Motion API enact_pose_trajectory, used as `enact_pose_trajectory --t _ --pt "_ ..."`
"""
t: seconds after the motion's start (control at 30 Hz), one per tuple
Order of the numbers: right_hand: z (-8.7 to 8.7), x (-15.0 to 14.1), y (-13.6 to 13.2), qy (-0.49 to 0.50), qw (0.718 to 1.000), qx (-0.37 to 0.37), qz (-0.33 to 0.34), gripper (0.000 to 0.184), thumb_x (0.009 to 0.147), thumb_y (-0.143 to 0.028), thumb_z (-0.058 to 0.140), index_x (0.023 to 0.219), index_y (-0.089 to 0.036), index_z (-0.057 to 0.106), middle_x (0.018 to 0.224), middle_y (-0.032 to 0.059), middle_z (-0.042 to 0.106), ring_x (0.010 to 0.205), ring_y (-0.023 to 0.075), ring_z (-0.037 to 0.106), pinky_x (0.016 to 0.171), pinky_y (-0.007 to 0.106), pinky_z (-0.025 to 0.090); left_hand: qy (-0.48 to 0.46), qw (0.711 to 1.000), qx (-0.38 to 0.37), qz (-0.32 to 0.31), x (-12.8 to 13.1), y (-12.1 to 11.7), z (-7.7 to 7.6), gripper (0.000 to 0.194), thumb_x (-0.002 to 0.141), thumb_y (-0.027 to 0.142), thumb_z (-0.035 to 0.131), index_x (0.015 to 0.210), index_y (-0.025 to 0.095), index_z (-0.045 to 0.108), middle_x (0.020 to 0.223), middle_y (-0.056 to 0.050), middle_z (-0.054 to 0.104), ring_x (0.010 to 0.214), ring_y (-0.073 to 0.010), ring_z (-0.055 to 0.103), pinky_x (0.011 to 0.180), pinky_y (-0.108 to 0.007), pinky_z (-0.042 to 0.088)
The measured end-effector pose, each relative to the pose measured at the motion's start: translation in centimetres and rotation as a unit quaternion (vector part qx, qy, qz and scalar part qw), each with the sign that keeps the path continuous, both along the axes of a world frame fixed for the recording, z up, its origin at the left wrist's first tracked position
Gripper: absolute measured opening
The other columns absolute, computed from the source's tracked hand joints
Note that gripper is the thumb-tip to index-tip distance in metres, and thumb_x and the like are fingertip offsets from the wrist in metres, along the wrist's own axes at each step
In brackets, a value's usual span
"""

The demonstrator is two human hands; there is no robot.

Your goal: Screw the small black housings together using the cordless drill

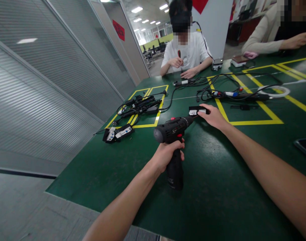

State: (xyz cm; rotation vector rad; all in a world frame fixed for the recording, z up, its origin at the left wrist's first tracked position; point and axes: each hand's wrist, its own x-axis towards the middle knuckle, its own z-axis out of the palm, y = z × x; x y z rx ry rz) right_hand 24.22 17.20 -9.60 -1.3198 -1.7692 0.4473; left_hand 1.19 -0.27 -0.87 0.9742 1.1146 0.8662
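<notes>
My left hand (169,154) is wrapped round the handle of a black cordless drill (171,130) with red buttons. The drill points away to the right, and its bit meets or nearly meets a small black box with white labels (193,111); the exact contact is too small to tell. With thumb and fingers my right hand (211,115) grips the right end of that box on the green table (205,201). Similar black pieces with white labels (119,133) lie to the left of the drill.
Tangled black cables and adapters (142,106) lie at the left inside yellow tape. More cables and a black tool with a blue band (234,94) are at the right. A phone (305,147) rests near the right edge. Across the table, a person (185,53) holds a screwdriver; another sits right.
</notes>
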Motion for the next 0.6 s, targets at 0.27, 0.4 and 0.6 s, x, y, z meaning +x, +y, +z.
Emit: enact_pose_trajectory --t 0.27,0.4,0.6 --pt "-0.05 -0.07 0.01 -0.002 1.000 0.005 -0.001 0.046 0.079 -0.041 0.059 0.122 -0.023 0.061 0.111 0.0078 0.064 0.096 0.0252 0.061 0.086 0.040 0.046 -0.001 1.000 0.014 -0.010 -0.08 0.01 -0.22 0.022 0.071 0.023 0.059 0.091 0.013 0.059 0.081 -0.002 0.056 0.050 -0.0090 0.056 0.052 -0.025 0.045" --pt "0.05 -0.11 -0.01 -0.001 1.000 0.007 -0.002 0.045 0.079 -0.039 0.059 0.121 -0.022 0.062 0.111 0.0078 0.065 0.097 0.0249 0.060 0.088 0.040 0.045 0.000 1.000 0.009 -0.005 -0.03 0.01 -0.13 0.023 0.069 0.023 0.060 0.090 0.013 0.058 0.081 -0.002 0.057 0.049 -0.0090 0.055 0.051 -0.025 0.045" --pt "0.29 -0.14 -0.14 -0.002 1.000 -0.003 -0.003 0.045 0.079 -0.040 0.059 0.121 -0.023 0.062 0.110 0.0075 0.065 0.096 0.0252 0.061 0.086 0.041 0.046 0.004 1.000 0.004 -0.003 0.00 0.03 -0.02 0.022 0.069 0.023 0.060 0.090 0.014 0.058 0.080 -0.002 0.057 0.048 -0.0091 0.055 0.052 -0.026 0.045"
